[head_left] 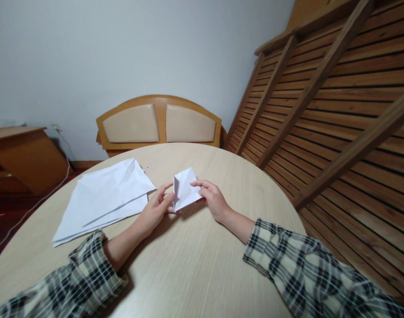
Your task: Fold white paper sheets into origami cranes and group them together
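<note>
Round pale wood-grain tabletop (pixel 195 274); grey-white wall behind, slatted wooden frame (pixel 337 97) leaning at right, padded headboard (pixel 160 123) beyond far edge, wooden cabinet (pixel 19 154) at left. One folded paper (pixel 184 190) near tabletop middle — left hand (pixel 157 206) pinches its left edge, right hand (pixel 211 197) grips its right side, fingers curled. One stack of white sheets (pixel 104 198) lies flat just left of left hand — sheet count unclear.
</note>
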`<state>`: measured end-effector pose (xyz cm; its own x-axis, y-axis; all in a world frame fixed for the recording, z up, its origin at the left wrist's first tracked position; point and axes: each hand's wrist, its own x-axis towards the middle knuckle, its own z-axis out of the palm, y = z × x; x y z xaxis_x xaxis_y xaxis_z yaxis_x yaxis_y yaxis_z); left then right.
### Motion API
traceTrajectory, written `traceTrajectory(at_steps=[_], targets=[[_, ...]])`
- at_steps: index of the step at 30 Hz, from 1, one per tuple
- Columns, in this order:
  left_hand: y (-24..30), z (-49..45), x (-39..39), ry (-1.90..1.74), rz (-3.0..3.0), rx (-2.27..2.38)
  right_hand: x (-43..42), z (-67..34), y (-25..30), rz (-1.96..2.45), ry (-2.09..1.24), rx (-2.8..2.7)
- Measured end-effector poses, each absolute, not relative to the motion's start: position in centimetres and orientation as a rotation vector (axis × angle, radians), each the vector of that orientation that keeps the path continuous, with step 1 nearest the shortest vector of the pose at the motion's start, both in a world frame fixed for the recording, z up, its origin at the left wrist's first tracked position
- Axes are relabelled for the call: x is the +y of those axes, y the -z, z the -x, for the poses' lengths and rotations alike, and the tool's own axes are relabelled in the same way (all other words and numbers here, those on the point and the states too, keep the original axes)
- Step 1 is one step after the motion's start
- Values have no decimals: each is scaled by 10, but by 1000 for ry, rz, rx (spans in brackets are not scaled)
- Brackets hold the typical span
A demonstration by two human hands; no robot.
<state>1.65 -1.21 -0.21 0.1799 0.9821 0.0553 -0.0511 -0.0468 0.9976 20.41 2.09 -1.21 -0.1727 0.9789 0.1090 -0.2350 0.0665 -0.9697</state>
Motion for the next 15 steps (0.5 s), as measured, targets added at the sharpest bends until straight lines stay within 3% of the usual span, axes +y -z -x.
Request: traceTrajectory(at_steps=[15], targets=[[0, -17, -15, -1151, -1262, 1042, 18, -204, 7, 891, -1368, -1197]])
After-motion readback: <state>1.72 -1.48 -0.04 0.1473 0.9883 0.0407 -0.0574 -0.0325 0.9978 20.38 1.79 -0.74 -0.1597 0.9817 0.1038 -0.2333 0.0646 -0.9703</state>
